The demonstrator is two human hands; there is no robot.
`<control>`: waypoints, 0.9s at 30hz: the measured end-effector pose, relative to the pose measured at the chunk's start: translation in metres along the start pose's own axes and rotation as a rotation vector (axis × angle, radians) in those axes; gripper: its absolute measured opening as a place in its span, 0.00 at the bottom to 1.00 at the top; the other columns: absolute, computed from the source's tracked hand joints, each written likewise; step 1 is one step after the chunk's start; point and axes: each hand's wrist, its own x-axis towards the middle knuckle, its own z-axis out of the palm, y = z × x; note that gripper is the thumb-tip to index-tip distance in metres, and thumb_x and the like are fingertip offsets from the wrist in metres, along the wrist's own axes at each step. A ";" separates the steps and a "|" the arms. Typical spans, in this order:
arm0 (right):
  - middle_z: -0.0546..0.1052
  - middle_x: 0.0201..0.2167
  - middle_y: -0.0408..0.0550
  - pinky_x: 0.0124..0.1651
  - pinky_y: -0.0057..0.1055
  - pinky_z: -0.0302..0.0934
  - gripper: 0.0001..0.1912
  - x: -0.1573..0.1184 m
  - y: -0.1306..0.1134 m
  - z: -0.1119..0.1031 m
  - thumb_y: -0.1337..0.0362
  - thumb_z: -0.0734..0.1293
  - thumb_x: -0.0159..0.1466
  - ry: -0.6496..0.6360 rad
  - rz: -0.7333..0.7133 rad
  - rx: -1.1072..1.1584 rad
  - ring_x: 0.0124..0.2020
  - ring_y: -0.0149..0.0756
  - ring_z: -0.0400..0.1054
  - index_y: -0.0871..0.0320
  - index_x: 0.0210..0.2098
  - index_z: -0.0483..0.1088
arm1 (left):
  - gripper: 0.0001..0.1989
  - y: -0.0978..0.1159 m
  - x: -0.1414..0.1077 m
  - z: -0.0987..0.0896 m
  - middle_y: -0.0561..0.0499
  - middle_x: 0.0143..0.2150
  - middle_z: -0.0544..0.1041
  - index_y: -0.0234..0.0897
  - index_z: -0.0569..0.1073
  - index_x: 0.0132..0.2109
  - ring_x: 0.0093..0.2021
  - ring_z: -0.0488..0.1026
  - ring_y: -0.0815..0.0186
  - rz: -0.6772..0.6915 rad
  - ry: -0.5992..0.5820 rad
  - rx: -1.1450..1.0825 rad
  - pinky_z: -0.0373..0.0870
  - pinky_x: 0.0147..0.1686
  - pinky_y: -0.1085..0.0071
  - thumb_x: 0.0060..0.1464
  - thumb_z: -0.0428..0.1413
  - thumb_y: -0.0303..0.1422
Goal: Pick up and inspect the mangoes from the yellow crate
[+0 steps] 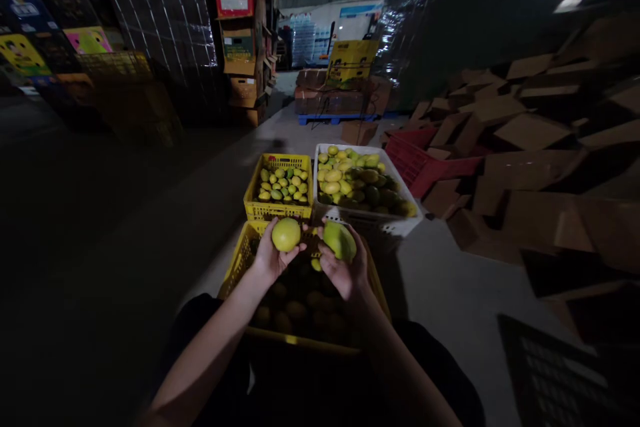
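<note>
My left hand (273,257) holds a round yellow-green fruit (287,235). In my right hand (347,270) lies a longer green fruit (340,241), a short way to the right of the first. Both hands are above a large yellow crate (300,339) between my knees, with several fruits in shadow inside it. Behind it stands a smaller yellow crate (275,211) of yellow and green fruits. Beside that one, on the right, a white crate (350,215) is heaped with larger yellow and green fruits.
A red crate (415,163) and a big pile of cardboard boxes (530,180) lie at the right. Farther back, boxes rest on a blue pallet (325,119). Stacked cartons (243,90) stand behind on the left, and a dark slatted crate (560,373) is at lower right.
</note>
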 end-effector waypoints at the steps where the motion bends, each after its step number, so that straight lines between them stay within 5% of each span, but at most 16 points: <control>1: 0.80 0.30 0.46 0.18 0.22 0.62 0.13 0.000 0.001 0.001 0.59 0.64 0.59 -0.002 -0.017 0.043 0.20 0.28 0.68 0.57 0.39 0.73 | 0.16 -0.001 -0.001 0.001 0.45 0.30 0.79 0.31 0.73 0.46 0.23 0.75 0.66 0.011 -0.030 -0.034 0.72 0.20 0.74 0.60 0.48 0.37; 7: 0.81 0.35 0.44 0.40 0.30 0.71 0.08 0.008 0.012 0.007 0.63 0.66 0.56 0.098 -0.151 0.203 0.42 0.35 0.75 0.54 0.36 0.73 | 0.10 -0.011 0.009 0.005 0.48 0.33 0.79 0.34 0.75 0.37 0.38 0.78 0.64 0.099 -0.029 -0.409 0.76 0.42 0.68 0.56 0.49 0.30; 27: 0.80 0.34 0.46 0.39 0.32 0.72 0.09 0.025 0.030 0.000 0.65 0.65 0.55 0.032 -0.110 0.327 0.42 0.36 0.74 0.56 0.35 0.74 | 0.15 -0.021 0.041 0.011 0.48 0.30 0.77 0.35 0.74 0.33 0.34 0.76 0.66 0.155 -0.046 -0.500 0.74 0.43 0.68 0.54 0.44 0.33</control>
